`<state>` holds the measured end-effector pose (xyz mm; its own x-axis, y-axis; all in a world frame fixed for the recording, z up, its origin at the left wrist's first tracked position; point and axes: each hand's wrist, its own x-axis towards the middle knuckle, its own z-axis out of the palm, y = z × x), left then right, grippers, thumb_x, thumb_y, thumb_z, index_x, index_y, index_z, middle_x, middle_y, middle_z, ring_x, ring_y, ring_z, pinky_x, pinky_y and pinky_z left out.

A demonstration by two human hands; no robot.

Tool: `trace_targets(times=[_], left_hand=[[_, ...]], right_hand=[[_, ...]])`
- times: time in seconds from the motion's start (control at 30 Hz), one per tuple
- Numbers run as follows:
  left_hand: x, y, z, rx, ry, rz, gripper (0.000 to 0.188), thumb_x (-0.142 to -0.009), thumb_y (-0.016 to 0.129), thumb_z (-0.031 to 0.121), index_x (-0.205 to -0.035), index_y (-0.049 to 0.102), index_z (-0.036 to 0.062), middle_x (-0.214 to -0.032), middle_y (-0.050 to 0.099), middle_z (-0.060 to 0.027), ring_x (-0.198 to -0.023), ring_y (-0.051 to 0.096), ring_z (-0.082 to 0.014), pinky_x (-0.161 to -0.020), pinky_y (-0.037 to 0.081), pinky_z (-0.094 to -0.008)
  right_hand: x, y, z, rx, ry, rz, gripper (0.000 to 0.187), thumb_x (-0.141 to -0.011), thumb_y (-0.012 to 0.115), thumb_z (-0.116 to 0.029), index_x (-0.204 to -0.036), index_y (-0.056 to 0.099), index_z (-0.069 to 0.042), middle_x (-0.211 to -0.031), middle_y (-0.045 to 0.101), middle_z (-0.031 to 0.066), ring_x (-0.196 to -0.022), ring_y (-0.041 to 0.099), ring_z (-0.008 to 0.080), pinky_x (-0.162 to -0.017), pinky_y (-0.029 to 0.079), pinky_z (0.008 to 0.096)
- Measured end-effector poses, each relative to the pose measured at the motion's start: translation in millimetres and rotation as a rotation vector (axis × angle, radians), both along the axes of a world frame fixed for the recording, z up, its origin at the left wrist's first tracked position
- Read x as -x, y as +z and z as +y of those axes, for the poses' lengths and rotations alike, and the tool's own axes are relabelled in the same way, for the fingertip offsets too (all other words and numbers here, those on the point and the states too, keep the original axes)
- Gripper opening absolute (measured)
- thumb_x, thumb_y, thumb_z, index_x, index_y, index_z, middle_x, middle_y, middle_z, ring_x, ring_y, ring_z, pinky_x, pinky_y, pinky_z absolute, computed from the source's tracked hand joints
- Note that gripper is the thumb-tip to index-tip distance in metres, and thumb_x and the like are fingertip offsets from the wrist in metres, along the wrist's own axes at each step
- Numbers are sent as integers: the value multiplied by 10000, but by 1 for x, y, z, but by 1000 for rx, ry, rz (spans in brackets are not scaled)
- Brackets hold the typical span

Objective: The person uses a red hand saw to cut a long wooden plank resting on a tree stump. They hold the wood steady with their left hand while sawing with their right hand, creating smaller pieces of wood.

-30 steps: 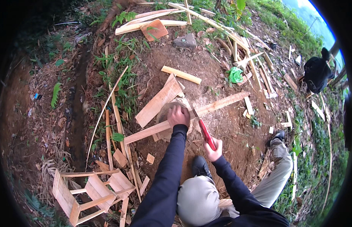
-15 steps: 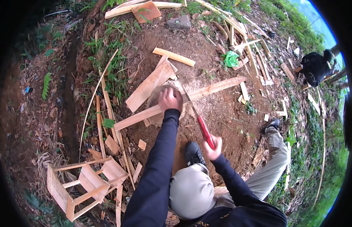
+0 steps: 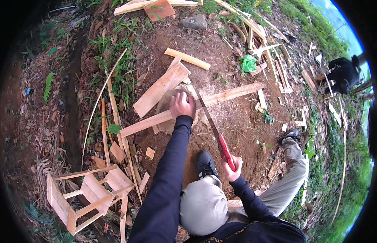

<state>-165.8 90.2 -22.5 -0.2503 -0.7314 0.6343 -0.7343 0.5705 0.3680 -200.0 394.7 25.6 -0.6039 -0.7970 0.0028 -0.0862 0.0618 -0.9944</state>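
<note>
A long wooden strip lies slanting across a round wood stump. My left hand is curled over the strip on top of the stump, its fingers closed against the wood. In my right hand, lower right of the stump, is the red handle of a handsaw. Its blade crosses the strip just right of my left hand, with the tip pointing up and away from me. A wide board rests against the far left of the stump, partly hidden at its far end by other wood.
A small unpainted wooden frame with shelves lies at the lower left. Beyond the stump is a loose wood strip. A green plastic bag sits by piled sticks. A grey stone lies farther off. Another person bends at the far right.
My right hand has drawn the saw back toward me, down and slightly right. My left hand keeps its place on the strip. The person at far right has shifted posture.
</note>
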Motion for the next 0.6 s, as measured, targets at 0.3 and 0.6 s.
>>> trace_targets(times=[0.3, 0.6], left_hand=[[7, 2, 4, -32, -11, -44, 176, -799, 603, 160, -654, 536, 86, -699, 559, -107, -684, 553, -338, -648, 469, -470], [4, -4, -2, 40, -31, -17, 223, -812, 591, 157, -638, 463, 101, -682, 532, -82, -687, 543, -327, -646, 463, -469]], right_hand=[[6, -26, -49, 45, -12, 21, 157, -788, 629, -73, -679, 524, -33, -532, 411, 54, -472, 413, 104, -468, 350, 315], [18, 17, -1, 56, -79, 10, 71, -821, 608, -57, -834, 635, 7, -571, 488, -19, -515, 464, 51, -497, 401, 262]])
